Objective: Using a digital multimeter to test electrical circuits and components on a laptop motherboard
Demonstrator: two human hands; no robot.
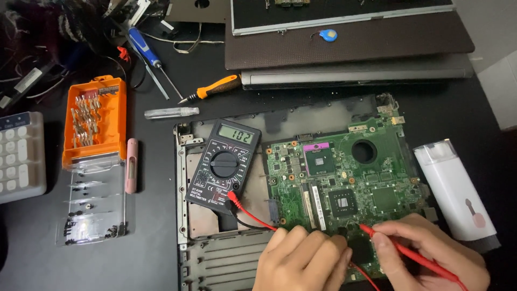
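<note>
A green laptop motherboard (344, 172) lies in an opened laptop base (186, 178). On the base sits a black digital multimeter (223, 164) with red and black leads running toward me. My right hand (431, 253) grips a red test probe (401, 249) like a pen, its tip touching the board's lower part. My left hand (301, 261) is closed at the board's lower edge, where the leads pass under it; what it holds is hidden.
An orange screwdriver-bit case (97, 118) with a transparent lid stands at left, beside a pink pen-like tool (131, 164) and a white calculator (19, 156). Screwdrivers (212, 89) lie behind. Stacked laptops (350, 54) sit at the back, a white cylinder case (458, 188) at right.
</note>
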